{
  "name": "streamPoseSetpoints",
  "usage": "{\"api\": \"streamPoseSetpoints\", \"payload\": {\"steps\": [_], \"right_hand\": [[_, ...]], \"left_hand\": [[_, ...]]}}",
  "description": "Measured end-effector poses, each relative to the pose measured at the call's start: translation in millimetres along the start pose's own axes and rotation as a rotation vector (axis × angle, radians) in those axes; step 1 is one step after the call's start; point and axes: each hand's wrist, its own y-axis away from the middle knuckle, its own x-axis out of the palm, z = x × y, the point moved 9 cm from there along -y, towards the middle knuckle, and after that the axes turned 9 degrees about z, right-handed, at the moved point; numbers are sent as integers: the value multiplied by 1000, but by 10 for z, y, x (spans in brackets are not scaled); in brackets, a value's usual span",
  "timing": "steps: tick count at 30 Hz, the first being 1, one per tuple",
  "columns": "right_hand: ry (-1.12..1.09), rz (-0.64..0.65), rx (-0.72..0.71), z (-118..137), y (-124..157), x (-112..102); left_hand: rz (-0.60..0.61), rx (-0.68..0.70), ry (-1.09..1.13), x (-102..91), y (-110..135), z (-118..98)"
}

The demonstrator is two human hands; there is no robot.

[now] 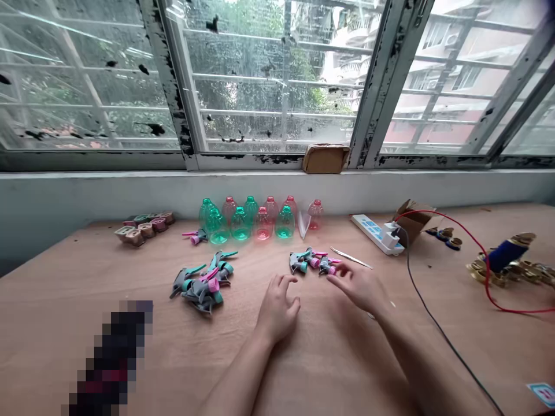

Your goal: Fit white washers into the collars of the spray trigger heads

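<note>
Bare forearms (245,375) enter from the bottom edge over a plywood tabletop (78,300). Left hand (277,309) empty, fingers loosely curled, open; right hand (358,287) empty, fingers slightly spread, tips just beside a small pile of plastic trigger spray heads (310,260). Heads grey with teal and pink parts; judged light, stiff, somewhat slippery, best taken by the grey body. Larger pile of heads (203,286) lies left. Translucent green and pink plastic bottles (251,222) stand behind, thin-walled, ribless
</note>
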Motion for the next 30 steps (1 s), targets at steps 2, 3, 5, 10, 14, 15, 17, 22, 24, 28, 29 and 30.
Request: {"api": "streamPoseSetpoints", "payload": {"steps": [2,3,5,10,14,15,17,22,24,28,29,30], "right_hand": [[54,117,59,-307,209,-74],[83,184,69,-429,303,-90],[111,339,92,-615,455,-56],[91,518,111,-669,515,84],[75,556,124,-607,415,153],[79,556,116,-583,390,156],[73,569,96,-520,347,173],[-24,712,112,-332,245,347],[-38,731,87,-222,164,401],[-22,700,-5,-15,-3,450],[-23,686,-12,9,-30,454],[-23,669,-13,19,-51,452]], "left_hand": [[12,6,-14,13,-12,-24],[12,5,-27,14,-17,-27],[8,0,-56,10,-27,-20],[-12,-5,-114,-8,-42,19],[-8,-4,-122,-4,-51,20],[-6,-4,-122,-3,-52,19],[-3,-5,-117,-1,-54,22],[9,-16,-93,2,-47,47],[11,-19,-82,-1,-40,51],[23,-32,-73,-3,-31,53],[26,-35,-74,-3,-31,53],[27,-37,-77,-3,-31,52]]}}
